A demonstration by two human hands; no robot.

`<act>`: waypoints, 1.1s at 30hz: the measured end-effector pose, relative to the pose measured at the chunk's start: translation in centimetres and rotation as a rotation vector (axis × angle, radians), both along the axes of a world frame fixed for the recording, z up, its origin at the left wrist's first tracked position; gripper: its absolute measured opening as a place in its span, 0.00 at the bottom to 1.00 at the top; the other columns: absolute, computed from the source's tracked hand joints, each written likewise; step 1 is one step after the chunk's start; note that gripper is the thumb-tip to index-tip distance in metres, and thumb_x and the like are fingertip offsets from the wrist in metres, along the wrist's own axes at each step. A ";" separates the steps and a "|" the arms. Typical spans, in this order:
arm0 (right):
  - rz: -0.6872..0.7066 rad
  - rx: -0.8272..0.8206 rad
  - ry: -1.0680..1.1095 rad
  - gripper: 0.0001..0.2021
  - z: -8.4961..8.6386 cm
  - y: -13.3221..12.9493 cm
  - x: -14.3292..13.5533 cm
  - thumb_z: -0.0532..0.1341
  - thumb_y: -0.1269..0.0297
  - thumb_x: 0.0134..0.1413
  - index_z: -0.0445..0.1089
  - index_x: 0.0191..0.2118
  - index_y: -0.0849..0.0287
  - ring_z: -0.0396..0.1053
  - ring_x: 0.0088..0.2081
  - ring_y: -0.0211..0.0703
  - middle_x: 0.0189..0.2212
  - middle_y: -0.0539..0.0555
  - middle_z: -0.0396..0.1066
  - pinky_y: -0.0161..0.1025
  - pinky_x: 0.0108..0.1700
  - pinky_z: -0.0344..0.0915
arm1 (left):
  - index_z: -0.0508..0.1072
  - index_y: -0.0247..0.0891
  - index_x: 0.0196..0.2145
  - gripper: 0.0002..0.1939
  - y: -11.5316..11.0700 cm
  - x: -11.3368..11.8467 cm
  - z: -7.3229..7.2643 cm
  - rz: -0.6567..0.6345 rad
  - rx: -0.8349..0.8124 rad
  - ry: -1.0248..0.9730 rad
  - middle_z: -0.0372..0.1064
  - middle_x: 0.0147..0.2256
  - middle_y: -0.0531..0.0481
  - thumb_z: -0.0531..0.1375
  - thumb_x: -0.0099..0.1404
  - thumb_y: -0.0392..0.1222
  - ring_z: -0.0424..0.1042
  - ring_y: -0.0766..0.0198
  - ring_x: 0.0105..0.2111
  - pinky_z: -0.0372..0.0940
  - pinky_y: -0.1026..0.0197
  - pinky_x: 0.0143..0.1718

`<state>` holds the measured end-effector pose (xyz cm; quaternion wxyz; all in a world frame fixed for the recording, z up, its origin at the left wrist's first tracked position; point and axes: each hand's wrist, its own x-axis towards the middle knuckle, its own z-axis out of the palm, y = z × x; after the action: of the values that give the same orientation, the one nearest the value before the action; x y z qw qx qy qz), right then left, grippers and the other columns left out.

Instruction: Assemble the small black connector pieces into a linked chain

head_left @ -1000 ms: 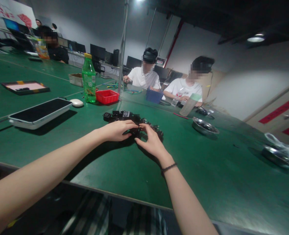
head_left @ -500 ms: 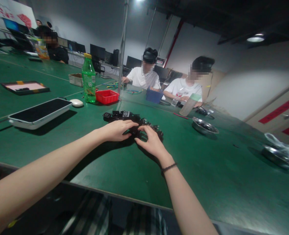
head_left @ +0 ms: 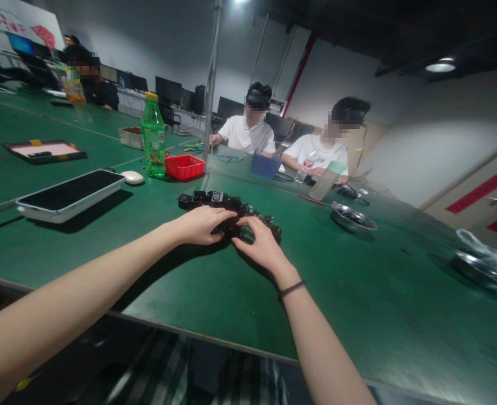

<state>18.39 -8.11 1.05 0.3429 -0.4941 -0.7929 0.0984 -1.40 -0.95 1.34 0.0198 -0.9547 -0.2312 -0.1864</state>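
A row of small black plastic parts [head_left: 198, 199] lies on the green table in front of me, some blocky with pale markings, the right ones more jagged. My left hand [head_left: 204, 225] reaches in from the left, its fingers and thumb curled around a small black part [head_left: 230, 226] at the near edge of the row. From the right, my right hand [head_left: 260, 242] meets it, with the index finger and thumb bent at the other side of that part. The fingers partly cover the part, and its exact kind is too dark to make out.
To the left lie a white-cased device [head_left: 71, 197] and a white mouse [head_left: 132, 178]. A green bottle [head_left: 153, 138] and red tray [head_left: 185, 168] stand behind the parts. Metal bowls [head_left: 353, 218] sit to the right. Two people in white shirts [head_left: 248, 135] work across the table beyond a pole [head_left: 210, 84].
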 end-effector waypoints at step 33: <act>-0.022 0.086 0.157 0.12 -0.1 0.2 -0.2 0.63 0.66 0.48 0.68 0.41 0.57 0.69 0.50 0.47 0.48 0.58 0.69 0.48 0.54 0.67 | 0.59 0.31 0.60 0.34 -0.9 0.0 0.9 0.031 -0.147 -0.177 0.66 0.54 0.37 0.57 0.58 0.46 0.70 0.54 0.50 0.64 0.55 0.52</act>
<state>18.23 -7.91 0.98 0.4262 -0.4780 -0.7616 0.0989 -1.45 -1.87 2.27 -0.0681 -0.9296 -0.2599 -0.2522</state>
